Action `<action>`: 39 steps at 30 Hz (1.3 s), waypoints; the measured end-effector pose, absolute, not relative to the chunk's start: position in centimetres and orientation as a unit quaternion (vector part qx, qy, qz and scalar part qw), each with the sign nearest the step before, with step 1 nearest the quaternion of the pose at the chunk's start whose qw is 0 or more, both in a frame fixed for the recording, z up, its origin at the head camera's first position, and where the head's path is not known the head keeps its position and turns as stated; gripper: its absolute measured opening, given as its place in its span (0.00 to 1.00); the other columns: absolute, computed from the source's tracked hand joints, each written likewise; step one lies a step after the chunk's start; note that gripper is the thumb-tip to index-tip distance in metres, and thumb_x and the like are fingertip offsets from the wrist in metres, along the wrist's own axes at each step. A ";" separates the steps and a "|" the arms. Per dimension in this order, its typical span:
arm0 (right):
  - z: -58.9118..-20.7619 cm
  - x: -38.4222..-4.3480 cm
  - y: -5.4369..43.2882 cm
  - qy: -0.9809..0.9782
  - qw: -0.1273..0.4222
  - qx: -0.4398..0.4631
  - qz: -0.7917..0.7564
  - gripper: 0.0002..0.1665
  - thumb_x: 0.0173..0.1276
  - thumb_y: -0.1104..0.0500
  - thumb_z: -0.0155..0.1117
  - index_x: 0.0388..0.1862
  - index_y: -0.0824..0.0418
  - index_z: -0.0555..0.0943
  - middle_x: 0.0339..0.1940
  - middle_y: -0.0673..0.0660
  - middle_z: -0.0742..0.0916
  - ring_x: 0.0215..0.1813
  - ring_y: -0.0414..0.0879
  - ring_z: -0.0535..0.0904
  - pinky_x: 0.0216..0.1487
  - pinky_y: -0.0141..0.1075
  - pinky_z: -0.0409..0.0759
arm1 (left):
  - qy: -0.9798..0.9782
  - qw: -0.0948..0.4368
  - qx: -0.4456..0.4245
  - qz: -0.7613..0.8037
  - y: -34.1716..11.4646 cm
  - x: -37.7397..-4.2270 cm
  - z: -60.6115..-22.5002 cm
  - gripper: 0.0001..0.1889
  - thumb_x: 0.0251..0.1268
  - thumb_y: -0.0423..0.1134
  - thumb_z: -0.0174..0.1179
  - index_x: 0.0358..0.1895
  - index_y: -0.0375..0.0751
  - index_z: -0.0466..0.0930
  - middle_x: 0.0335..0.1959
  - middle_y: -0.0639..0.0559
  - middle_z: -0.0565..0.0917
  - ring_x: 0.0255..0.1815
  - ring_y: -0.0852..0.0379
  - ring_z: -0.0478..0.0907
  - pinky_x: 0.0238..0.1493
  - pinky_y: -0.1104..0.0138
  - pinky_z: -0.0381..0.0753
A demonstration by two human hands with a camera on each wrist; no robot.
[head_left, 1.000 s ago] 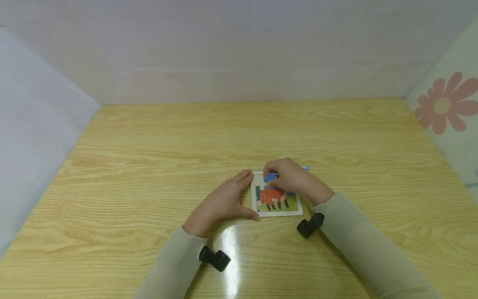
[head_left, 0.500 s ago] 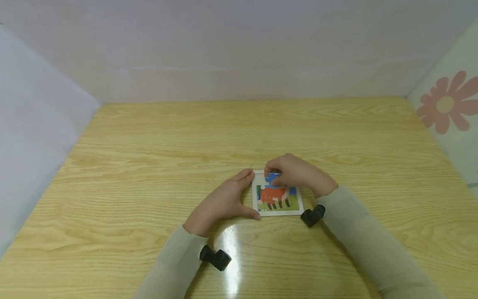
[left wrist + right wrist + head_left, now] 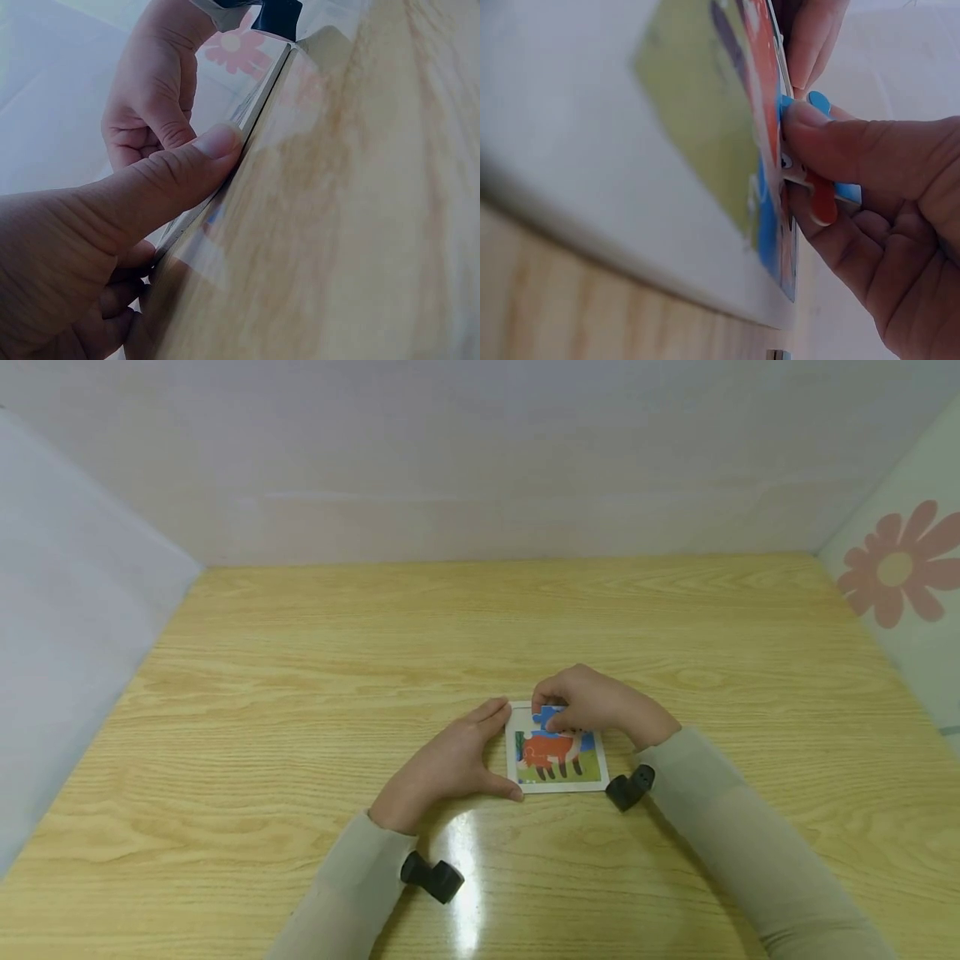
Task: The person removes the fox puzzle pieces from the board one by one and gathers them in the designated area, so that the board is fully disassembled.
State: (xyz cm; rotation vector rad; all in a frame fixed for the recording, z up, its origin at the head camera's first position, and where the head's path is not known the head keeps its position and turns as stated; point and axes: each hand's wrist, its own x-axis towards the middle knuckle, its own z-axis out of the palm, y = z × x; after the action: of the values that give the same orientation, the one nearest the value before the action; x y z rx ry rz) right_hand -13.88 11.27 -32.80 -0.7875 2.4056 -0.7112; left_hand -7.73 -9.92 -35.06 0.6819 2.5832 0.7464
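Note:
A jigsaw puzzle board (image 3: 558,787) with a pale frame lies on the table, its picture a red fox on green ground. My left hand (image 3: 453,760) holds its left side, thumb at the near corner and fingertips at the far one. Over the upper part of the board, my right hand (image 3: 596,706) pinches a blue puzzle piece (image 3: 546,718) between thumb and fingers. The right wrist view shows a red knob (image 3: 823,202) on this piece, which stands tilted to the board. Bare pale backing (image 3: 522,718) shows at the board's upper left; my right hand hides the upper right.
Wood-grain table (image 3: 300,693) surrounds the board. A small thing (image 3: 778,354), seen only in part, lies on the table beyond the board in the right wrist view. Pale walls stand behind and at both sides, with a pink flower (image 3: 896,568) on the right one.
My right hand has shifted slightly away from me and to the right with the puzzle piece. A blue bit visible beyond that hand earlier is now covered. The left hand stays put.

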 end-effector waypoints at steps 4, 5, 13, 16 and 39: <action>-32.9 -13.9 11.4 0.884 0.250 -0.291 -0.266 0.06 0.59 0.64 0.67 0.34 0.55 0.81 0.30 0.49 0.82 0.31 0.43 0.71 0.34 0.32 0.73 | 0.915 0.182 0.242 0.266 -10.0 -7.7 -35.1 0.57 0.38 0.58 0.73 0.72 0.37 0.52 0.74 0.48 0.52 0.73 0.52 0.51 0.69 0.60 0.58; -32.9 -13.9 11.4 0.884 0.249 -0.291 -0.268 0.06 0.59 0.64 0.66 0.34 0.55 0.81 0.31 0.49 0.82 0.32 0.43 0.71 0.35 0.32 0.73 | 0.915 0.182 0.242 0.265 -10.0 -7.7 -35.1 0.57 0.38 0.58 0.73 0.72 0.37 0.52 0.74 0.48 0.52 0.73 0.52 0.51 0.69 0.60 0.58; -32.9 -13.9 11.5 0.884 0.251 -0.279 -0.279 0.06 0.60 0.64 0.65 0.36 0.55 0.81 0.28 0.50 0.81 0.30 0.44 0.70 0.33 0.33 0.71 | 0.916 0.181 0.242 0.263 -10.0 -7.8 -35.3 0.57 0.38 0.58 0.73 0.72 0.37 0.52 0.74 0.48 0.52 0.73 0.52 0.51 0.69 0.60 0.58; -33.1 -13.8 11.6 0.883 0.260 -0.262 -0.291 0.06 0.60 0.63 0.66 0.36 0.54 0.81 0.31 0.50 0.82 0.31 0.44 0.71 0.34 0.33 0.72 | 0.916 0.183 0.241 0.263 -10.0 -7.7 -35.4 0.57 0.38 0.58 0.72 0.72 0.38 0.52 0.74 0.49 0.52 0.73 0.52 0.51 0.69 0.61 0.58; -34.2 -13.1 14.3 0.880 0.211 -0.162 -0.394 0.11 0.64 0.60 0.62 0.46 0.59 0.80 0.40 0.55 0.85 0.43 0.46 0.79 0.45 0.39 0.76 | 0.917 0.185 0.234 0.264 -9.8 -7.8 -35.5 0.57 0.38 0.58 0.73 0.72 0.38 0.52 0.74 0.50 0.52 0.73 0.52 0.51 0.69 0.61 0.57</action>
State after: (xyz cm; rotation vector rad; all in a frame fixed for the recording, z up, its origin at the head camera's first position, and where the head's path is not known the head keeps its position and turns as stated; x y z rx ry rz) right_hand -13.08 14.28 -34.24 -0.4500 2.4455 -1.0957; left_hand -7.78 -9.76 -35.55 0.6587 2.5857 0.7436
